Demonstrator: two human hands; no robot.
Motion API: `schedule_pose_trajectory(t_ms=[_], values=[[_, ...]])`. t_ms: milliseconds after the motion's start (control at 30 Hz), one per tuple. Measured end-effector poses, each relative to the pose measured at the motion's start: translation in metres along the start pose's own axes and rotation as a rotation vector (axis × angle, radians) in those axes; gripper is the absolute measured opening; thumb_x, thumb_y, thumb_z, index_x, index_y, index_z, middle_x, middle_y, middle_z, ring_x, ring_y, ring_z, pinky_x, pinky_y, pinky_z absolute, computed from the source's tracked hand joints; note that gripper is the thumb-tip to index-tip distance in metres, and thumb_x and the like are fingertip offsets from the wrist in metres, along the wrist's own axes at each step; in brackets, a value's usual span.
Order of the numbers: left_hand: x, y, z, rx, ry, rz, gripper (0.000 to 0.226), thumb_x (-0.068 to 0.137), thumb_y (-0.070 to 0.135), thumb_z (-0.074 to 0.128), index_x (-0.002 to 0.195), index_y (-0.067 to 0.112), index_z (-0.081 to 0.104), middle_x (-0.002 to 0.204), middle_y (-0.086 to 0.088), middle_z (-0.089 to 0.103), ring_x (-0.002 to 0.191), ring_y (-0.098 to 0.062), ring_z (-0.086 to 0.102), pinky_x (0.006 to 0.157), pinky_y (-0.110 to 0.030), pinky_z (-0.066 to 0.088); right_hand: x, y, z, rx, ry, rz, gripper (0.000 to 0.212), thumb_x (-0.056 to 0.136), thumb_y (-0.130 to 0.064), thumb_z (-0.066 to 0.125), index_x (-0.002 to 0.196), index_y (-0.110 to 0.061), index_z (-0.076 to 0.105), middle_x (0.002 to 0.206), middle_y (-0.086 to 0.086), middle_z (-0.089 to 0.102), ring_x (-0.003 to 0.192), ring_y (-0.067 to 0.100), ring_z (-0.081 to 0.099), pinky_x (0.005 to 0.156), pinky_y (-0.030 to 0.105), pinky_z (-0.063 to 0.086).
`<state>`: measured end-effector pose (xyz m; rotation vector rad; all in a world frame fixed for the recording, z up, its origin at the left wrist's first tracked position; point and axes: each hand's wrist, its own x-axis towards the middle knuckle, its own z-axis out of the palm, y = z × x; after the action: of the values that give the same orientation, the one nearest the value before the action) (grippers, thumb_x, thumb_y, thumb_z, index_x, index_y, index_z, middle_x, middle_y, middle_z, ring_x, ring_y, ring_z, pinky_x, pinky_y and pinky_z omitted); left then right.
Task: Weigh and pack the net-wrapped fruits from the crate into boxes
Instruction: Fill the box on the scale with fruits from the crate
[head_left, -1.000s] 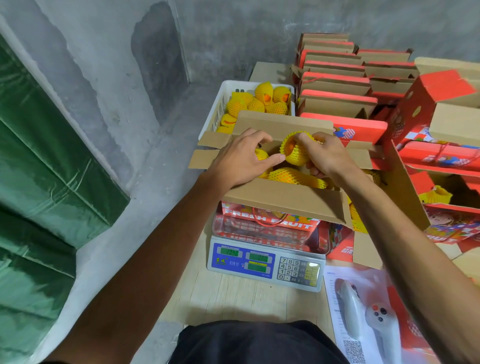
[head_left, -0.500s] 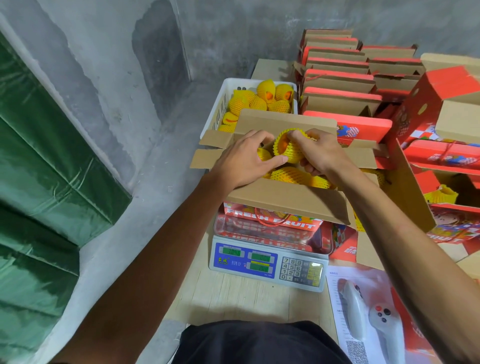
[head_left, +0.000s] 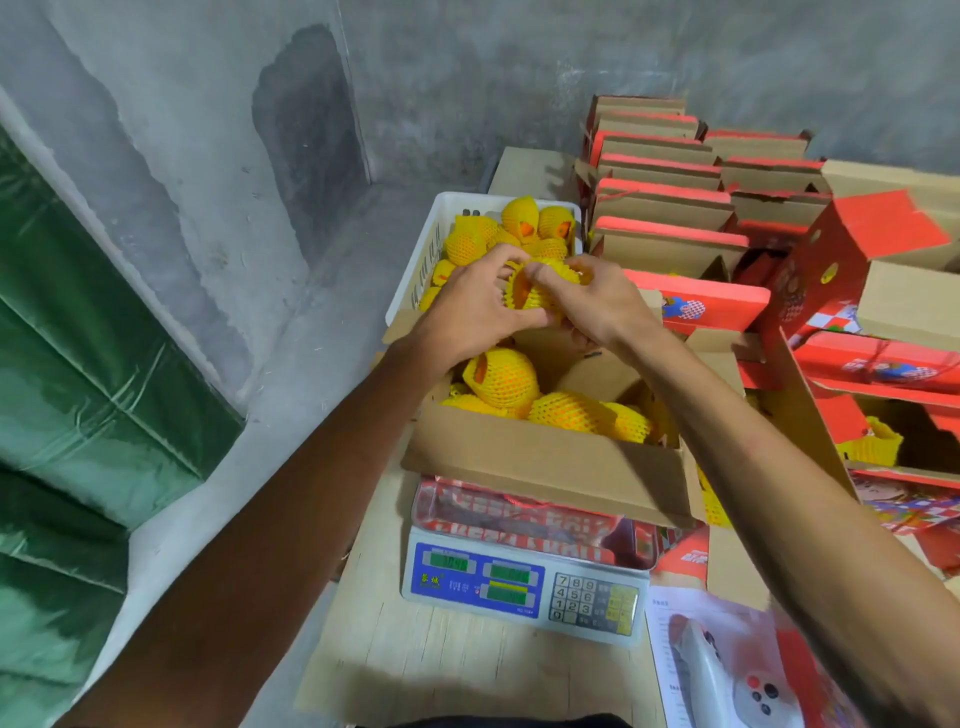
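Moved: both hands lifted the held fruit (head_left: 540, 291) up from the open box (head_left: 545, 462), now above its far edge.
Left hand (head_left: 478, 312): fingers curled round the fruit.
Right hand (head_left: 597, 301): pinching its net.
Crate (head_left: 441, 234): just behind the box.
Scale (head_left: 524, 582): under the box.

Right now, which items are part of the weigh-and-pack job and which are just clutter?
In the job:
left hand and right hand, both gripping one net-wrapped fruit
open box on the scale
white crate
stacked red boxes

Lying about:
white controller
printed sheet
green tarp
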<state>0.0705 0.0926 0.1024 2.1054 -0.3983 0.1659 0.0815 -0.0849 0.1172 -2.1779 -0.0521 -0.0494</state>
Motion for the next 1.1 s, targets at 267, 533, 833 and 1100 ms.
schedule_pose_trajectory(t_ms=[267,533,833,1100], values=[[0.085,-0.034,-0.017,-0.081,0.137,-0.211,0.054,0.061,0.042,0.080,0.103,0.028,0.049,0.105,0.004,0.067,0.090,-0.011,0.067,0.080,-0.033,0.056,0.072,-0.010,0.014,0.036,-0.055,-0.049,0.079,0.089,-0.070,0.060,0.151,-0.026,0.039,0.117,0.007,0.067,0.090,0.020,0.066,0.074,0.035,0.057],[0.145,-0.113,-0.024,-0.168,0.174,-0.572,0.041,0.072,0.047,0.083,0.087,0.013,0.068,0.079,0.000,0.069,0.075,-0.019,0.069,0.051,-0.021,0.049,0.106,0.014,0.024,-0.392,-0.180,-0.051,0.080,0.090,-0.072,0.057,0.150,-0.021,0.041,0.131,0.010,0.065,0.123,0.032,0.060,0.101,0.046,0.049],[0.150,-0.152,-0.012,-0.234,0.012,-0.756,0.083,0.078,0.043,0.086,0.141,0.001,0.052,0.102,-0.009,0.065,0.084,-0.019,0.064,0.068,-0.033,0.054,0.104,0.020,0.015,-0.461,-0.181,0.006,0.081,0.086,-0.075,0.059,0.141,-0.015,0.052,0.127,0.011,0.068,0.117,0.032,0.063,0.094,0.048,0.053],[0.135,-0.127,-0.026,-0.443,-0.005,-0.703,0.034,0.095,0.035,0.071,0.119,0.012,0.066,0.115,-0.003,0.074,0.099,-0.018,0.070,0.074,-0.030,0.054,0.081,0.013,0.002,-0.501,-0.140,0.021,0.078,0.086,-0.075,0.060,0.138,-0.017,0.056,0.135,0.008,0.066,0.121,0.032,0.062,0.098,0.047,0.052]])
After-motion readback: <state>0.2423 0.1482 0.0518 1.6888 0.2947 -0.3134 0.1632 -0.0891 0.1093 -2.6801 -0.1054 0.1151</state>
